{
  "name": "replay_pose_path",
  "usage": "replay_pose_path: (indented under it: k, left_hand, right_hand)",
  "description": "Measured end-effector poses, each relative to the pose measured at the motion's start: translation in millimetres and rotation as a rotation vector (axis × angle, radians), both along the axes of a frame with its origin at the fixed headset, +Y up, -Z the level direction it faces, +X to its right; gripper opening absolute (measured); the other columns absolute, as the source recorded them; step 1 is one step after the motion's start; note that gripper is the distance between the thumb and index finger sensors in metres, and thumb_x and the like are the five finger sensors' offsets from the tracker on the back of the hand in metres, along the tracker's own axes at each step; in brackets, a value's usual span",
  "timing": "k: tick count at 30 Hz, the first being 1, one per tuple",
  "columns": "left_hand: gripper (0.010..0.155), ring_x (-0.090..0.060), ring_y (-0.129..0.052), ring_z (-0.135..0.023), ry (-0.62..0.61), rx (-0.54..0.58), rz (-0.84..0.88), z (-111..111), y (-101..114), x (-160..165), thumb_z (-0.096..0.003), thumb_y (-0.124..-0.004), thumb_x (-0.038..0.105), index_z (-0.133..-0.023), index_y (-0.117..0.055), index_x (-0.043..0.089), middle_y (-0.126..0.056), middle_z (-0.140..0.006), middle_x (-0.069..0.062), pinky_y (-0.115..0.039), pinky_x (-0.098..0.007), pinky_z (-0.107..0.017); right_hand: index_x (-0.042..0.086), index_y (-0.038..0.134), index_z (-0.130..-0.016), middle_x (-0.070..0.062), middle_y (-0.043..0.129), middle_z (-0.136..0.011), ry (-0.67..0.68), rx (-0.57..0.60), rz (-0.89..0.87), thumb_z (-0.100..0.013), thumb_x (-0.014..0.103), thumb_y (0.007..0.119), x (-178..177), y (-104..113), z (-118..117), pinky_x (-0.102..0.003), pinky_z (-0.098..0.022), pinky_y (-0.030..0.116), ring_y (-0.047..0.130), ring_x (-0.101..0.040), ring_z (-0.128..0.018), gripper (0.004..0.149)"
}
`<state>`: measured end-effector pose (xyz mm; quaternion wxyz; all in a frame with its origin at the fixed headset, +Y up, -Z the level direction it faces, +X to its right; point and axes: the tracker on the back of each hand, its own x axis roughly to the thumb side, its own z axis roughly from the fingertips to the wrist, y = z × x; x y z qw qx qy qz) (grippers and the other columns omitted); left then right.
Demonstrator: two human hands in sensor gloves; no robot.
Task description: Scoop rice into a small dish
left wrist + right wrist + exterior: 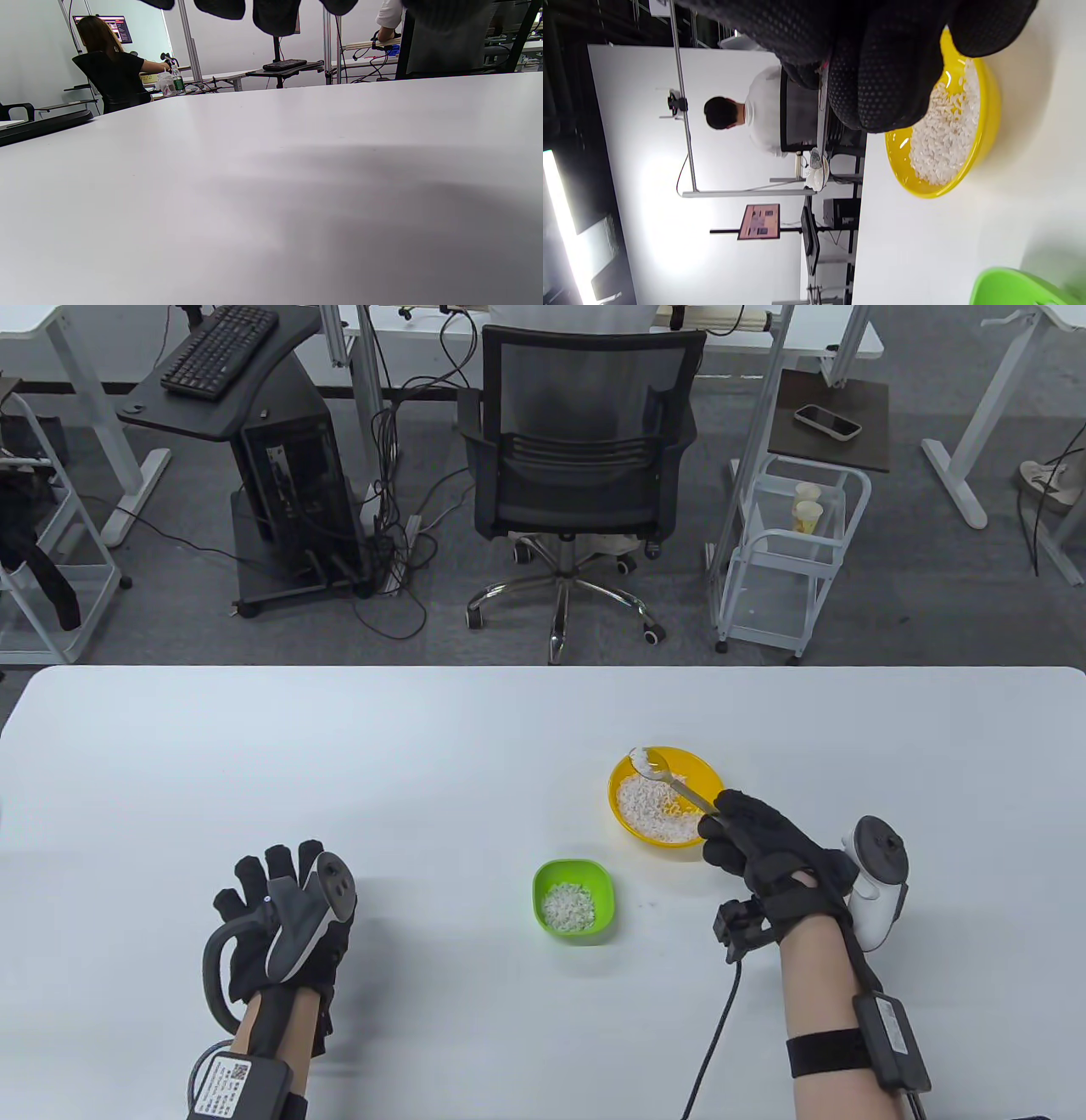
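White bench [339, 780] in an office: chair [585, 466] behind it, PC cart with keyboard [219, 349] back left, wire trolley [789, 551] back right with a phone [827, 421] on the shelf beside it.

Yellow bowl [645, 836] sits right of centre, partly filled with rice [649, 810]. In the right wrist view the same bowl [984, 140] lies under the gloved fingers [882, 84], rice [941, 135] heaped against one side.

Green dish [574, 899] is on the bench just near-left of the bowl, not touching it. A small pile of rice is already in it. Its rim [1018, 288] shows at the corner of the right wrist view.

Right hand [755, 848] is curled around the spoon [670, 780] handle, near the bowl's near-right rim. Spoon reaches across the bowl, head up by the far rim, loaded with rice; whether it clears the rim I can't tell.

Left hand [284, 916] is on the bench at the near left, well apart from both vessels, fingers spread, holding nothing. Left wrist view shows only fingertips [275, 15] along the top edge, bare bench [271, 190] below.
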<state>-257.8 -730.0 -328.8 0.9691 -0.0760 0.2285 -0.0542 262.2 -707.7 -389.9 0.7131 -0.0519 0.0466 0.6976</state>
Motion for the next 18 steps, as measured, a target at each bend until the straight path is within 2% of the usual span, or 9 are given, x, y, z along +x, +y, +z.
replay_pose_path:
  k: [4,10,18]
  left_hand:
    - [0.073,-0.027,-0.039,-0.119,-0.002,-0.003,0.000,0,-1,0,-0.0467,-0.062,0.065,-0.111,-0.035,0.044,-0.043,-0.127,0.008,-0.041,-0.059,-0.085]
    - [0.073,-0.027,-0.038,-0.119,0.001,-0.005,0.000,0,0,0,-0.0467,-0.062,0.065,-0.111,-0.034,0.044,-0.043,-0.127,0.008,-0.040,-0.059,-0.085]
    - [0.073,-0.027,-0.039,-0.119,-0.002,-0.011,-0.008,0,-1,0,-0.0467,-0.062,0.065,-0.111,-0.035,0.044,-0.043,-0.127,0.008,-0.040,-0.059,-0.085]
  right_hand:
    - [-0.003,0.073,-0.099,-0.032,0.090,-0.082,0.151,-0.010,0.021,-0.056,0.008,0.071,-8,2,-2,-0.075,-0.060,0.056,0.092,-0.047,-0.058,0.045]
    - [-0.002,0.074,-0.100,-0.032,0.090,-0.083,0.300,-0.067,0.117,-0.056,0.007,0.073,-18,-2,-5,-0.074,-0.060,0.058,0.092,-0.047,-0.059,0.045]
    - [0.002,0.077,-0.099,-0.030,0.091,-0.085,0.373,-0.144,0.302,-0.056,0.007,0.075,-36,-14,-8,-0.074,-0.061,0.057,0.091,-0.048,-0.061,0.043]
